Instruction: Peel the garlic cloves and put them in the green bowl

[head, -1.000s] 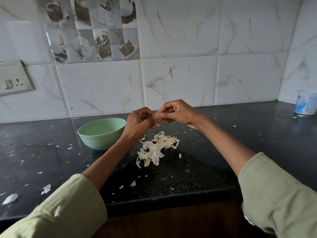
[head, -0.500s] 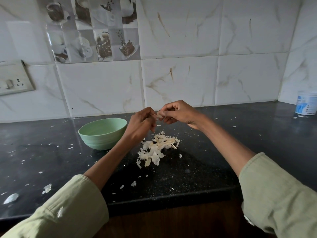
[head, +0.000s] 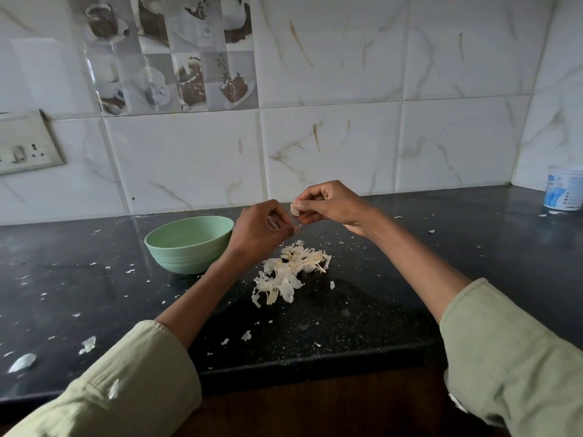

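Note:
My right hand [head: 331, 205] pinches a small pale garlic clove [head: 294, 210] between thumb and fingertips, held above the black counter. My left hand [head: 260, 230] is just left of it, fingers curled, pinching a thin strip of skin [head: 273, 223]. Both hands hover over a heap of loose garlic skins [head: 291, 271] on the counter. The green bowl [head: 189, 244] stands left of my left hand; its inside is not visible from here.
Small bits of peel are scattered over the black counter [head: 378, 310], more of them on the left side. A white tub [head: 564, 192] stands in the far right corner. A switch plate [head: 25, 146] sits on the tiled wall at left.
My hands have drawn slightly apart: the left has moved down and left with a piece of skin, and the clove now shows in my right fingertips.

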### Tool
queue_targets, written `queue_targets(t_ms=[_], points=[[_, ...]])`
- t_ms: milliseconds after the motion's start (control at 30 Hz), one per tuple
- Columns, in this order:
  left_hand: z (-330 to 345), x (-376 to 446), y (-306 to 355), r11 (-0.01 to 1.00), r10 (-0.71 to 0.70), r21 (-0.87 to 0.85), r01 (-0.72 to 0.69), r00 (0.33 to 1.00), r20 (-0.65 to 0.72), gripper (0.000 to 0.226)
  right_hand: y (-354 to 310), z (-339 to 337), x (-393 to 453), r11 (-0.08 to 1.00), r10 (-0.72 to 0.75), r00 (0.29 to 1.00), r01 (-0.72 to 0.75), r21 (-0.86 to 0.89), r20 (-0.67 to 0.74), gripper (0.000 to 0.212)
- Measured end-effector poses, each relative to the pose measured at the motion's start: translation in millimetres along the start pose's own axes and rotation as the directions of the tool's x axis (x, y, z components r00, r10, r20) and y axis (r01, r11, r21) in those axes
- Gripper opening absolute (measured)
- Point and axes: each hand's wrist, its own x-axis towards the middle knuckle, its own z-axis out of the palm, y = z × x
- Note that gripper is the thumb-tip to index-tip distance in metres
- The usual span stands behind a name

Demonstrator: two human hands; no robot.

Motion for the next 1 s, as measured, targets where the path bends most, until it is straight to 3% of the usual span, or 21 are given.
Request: queue_targets(t_ms=[200,600,1000], points=[[-2,-1,7,0.999,-0.002,-0.055,0.000,0.999,-0.033,0.031,-4,3,-3,0.999,-0.017,1.000,0.016,0.049,0.019,0.025],[-3,-3,11,0.997,0.040,-0.056,-0.044,0.997,-0.070,0.015,-5,8,-5,0.990,-0.125,0.991,0.128,-0.061,0.041,0.025],[0,-4,12,0.998,0.058,-0.022,-0.060,0.996,-0.067,0.019,4,25,0,0.997,-0.071,0.997,0.071,0.019,-0.001,0.011]])
